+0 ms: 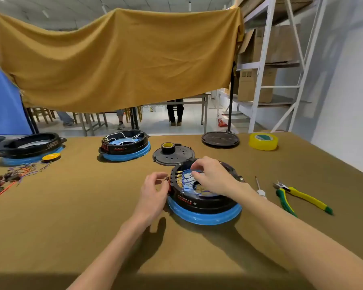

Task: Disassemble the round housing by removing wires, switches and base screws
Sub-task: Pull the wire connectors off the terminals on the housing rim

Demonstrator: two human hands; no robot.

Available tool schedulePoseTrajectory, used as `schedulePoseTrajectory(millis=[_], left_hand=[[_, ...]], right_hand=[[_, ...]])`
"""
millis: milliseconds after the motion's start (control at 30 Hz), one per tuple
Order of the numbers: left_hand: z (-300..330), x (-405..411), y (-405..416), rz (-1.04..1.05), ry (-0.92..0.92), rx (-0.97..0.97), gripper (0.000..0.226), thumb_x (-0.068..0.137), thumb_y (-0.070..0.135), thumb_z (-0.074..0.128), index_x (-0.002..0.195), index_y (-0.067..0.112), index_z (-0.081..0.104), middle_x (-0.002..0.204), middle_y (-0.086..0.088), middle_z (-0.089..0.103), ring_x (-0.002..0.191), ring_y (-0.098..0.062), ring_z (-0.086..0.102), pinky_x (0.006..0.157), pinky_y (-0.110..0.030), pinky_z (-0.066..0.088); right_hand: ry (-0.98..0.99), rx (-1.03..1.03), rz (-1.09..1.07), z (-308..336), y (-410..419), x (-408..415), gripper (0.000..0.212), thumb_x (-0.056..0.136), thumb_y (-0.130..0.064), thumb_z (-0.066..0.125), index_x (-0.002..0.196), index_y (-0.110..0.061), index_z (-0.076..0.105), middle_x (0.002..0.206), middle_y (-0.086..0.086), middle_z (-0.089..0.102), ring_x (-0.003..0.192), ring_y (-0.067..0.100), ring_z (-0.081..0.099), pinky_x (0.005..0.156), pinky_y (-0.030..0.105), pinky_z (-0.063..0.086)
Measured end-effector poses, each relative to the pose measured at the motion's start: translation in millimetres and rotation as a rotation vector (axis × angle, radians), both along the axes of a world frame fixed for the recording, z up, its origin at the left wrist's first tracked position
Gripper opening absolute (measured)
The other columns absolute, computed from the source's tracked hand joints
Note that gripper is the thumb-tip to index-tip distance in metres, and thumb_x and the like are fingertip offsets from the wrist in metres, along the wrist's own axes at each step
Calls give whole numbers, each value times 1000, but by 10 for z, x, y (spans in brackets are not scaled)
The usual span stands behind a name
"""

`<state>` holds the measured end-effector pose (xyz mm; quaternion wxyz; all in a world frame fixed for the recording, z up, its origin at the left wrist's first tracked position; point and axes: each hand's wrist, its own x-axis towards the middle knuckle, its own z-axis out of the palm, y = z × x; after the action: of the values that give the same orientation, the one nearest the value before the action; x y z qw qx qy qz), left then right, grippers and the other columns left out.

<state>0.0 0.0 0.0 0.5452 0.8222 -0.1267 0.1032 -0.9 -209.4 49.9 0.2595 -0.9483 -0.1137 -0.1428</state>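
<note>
A round black housing [205,203] with a blue lower ring sits on the brown table in front of me. Inside it run blue wires [188,181] to a row of brass terminals at its left rim. My right hand [212,176] reaches into the housing from above, fingertips pinched on a wire near the terminals. My left hand [155,191] is at the housing's outer left side, fingers curled around a small red switch [168,180] in the rim.
A second wired housing [125,146] and an emptied one [32,147] stand at the back left. Loose wires and switches [11,178] lie far left. A black lid with a tape roll [173,154], a screwdriver [260,189], yellow-green pliers [298,195] and yellow tape [263,141] lie around.
</note>
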Motion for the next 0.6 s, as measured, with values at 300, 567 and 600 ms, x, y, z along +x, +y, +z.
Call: schedulePoseTrajectory(millis=[300,567,600], left_hand=[[-184,680,-198,-237,130,-145,31,108,31,45,134,23,62,119,6,72,113,-11,67,100,-44,54],[-253,672,-179,-278,126,-174,42,103,42,43,137,28,62,125,6,72,120,-15,65,106,-49,49],[-258,668,-175,-279,123,-160,44,102,43,42,139,27,60,127,7,71,123,-13,63,107,-48,48]], right_hand=[[136,7,104,-157,86,619,24,99,-22,54,109,-16,76,95,-5,74,84,8,66,80,35,56],[331,191,116,-60,92,786,12,94,-21,68,97,-17,79,87,-1,75,88,23,70,82,38,58],[356,224,103,-64,80,774,11,94,-22,69,97,-18,79,88,-1,76,89,20,71,84,37,59]])
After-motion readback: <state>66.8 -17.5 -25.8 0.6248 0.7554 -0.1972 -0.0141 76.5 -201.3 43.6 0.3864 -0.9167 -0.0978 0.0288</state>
